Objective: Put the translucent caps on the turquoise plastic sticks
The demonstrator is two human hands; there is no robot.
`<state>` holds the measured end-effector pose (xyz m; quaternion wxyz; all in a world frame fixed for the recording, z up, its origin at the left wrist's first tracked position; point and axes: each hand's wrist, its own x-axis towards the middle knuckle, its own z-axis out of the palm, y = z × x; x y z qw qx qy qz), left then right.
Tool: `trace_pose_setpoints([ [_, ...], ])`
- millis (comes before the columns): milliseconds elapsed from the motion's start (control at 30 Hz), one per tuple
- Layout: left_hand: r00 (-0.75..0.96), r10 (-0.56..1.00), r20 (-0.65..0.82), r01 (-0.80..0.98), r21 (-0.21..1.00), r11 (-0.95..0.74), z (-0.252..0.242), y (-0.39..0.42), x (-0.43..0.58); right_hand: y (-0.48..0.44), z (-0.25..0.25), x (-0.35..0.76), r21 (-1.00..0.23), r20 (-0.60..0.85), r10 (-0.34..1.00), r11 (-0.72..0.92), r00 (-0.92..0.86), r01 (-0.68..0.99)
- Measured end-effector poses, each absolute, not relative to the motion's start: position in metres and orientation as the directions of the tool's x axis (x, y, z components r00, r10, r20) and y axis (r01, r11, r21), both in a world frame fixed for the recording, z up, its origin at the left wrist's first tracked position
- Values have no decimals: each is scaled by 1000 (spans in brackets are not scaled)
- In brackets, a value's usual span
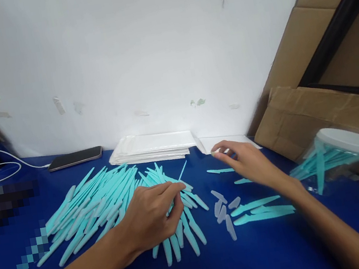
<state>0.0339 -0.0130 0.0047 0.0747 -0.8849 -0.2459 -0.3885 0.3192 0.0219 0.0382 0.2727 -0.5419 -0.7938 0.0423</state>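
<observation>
My left hand [160, 210] is closed in a pinch on a thin teal eyebrow razor [182, 170], seen edge-on above the fingertips. Beneath and behind that hand, a fan of similar razors [191, 232] lies on the blue table, many with translucent caps on. A larger pile of teal razors [91, 208] spreads to the left. My right hand [244, 160] hovers at the right with thumb and fingertips drawn together; whatever is between them, if anything, is too small to make out. Several loose translucent caps [229, 227] lie below it, beside a few uncapped razors [263, 216].
At the back, flat white boxes [153, 143] are stacked against the wall. A phone [75, 158] on a white cable lies at back left. On the right, a clear tub with a white lid [350, 141] lies tipped, razors inside, near cardboard boxes [322, 114].
</observation>
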Motion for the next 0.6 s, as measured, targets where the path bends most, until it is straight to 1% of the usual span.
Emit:
trace_pose_setpoints([
  [67,581,380,720,521,30,-853,4,-12,33,29,42,339,-424,253,929,357,-270,832],
  [133,585,402,705,571,-5,-821,4,-12,33,33,45,355,-534,90,949,303,-303,790],
  [200,587,428,688,619,-39,-785,4,-13,33,33,49,368,-625,-84,935,220,-345,749],
  [300,596,465,654,660,-70,-748,6,-14,34,29,52,377,-664,-297,867,114,-400,739],
  [367,610,496,618,675,-77,-734,7,-16,35,26,53,377,-667,-369,819,94,-438,739],
  [467,625,532,571,685,-75,-725,7,-18,37,25,50,369,-689,-420,758,93,-500,719],
  [533,625,554,550,695,-69,-715,7,-19,37,25,46,362,-703,-438,721,98,-537,705],
  [600,618,591,518,717,-64,-694,7,-19,38,26,42,356,-713,-425,707,123,-565,690],
])
